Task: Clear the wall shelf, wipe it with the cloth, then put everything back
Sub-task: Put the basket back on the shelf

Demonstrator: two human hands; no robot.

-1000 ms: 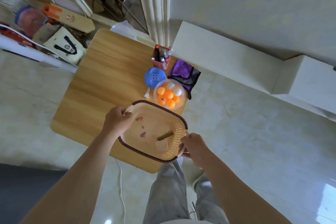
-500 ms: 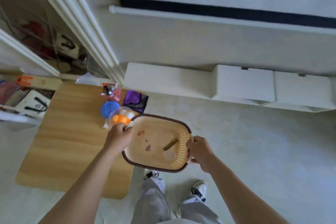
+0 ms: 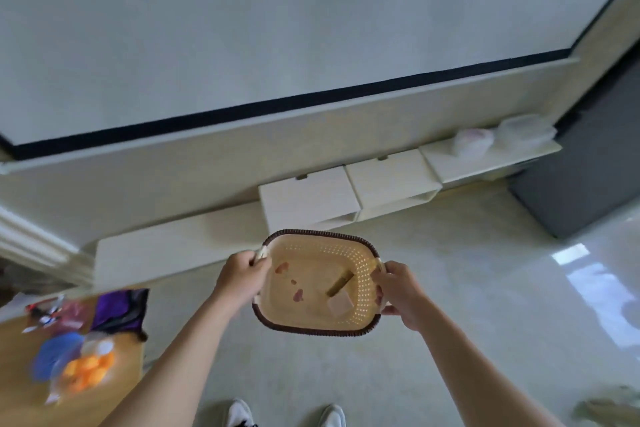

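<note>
Tan plastic with a dark rim, the basket (image 3: pixel 322 250) is held in mid-air at the centre of the frame. Its left handle is gripped by the curled fingers of the left hand (image 3: pixel 242 272), and its right edge is clasped by the right hand (image 3: pixel 398 291). 2 small pieces, a brown stick (image 3: pixel 340 283) and a pale block (image 3: pixel 340 304), are seen inside. The purple cloth (image 3: pixel 119 310) is laid on the wooden table (image 3: pixel 17 392) at lower left, beside blurred orange balls (image 3: pixel 88 371).

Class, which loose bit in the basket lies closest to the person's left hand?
The reddish scrap at the far-left corner of the basket, beside the left hand; two other reddish bits lie further in, the stick and pale block toward the right hand.
</note>
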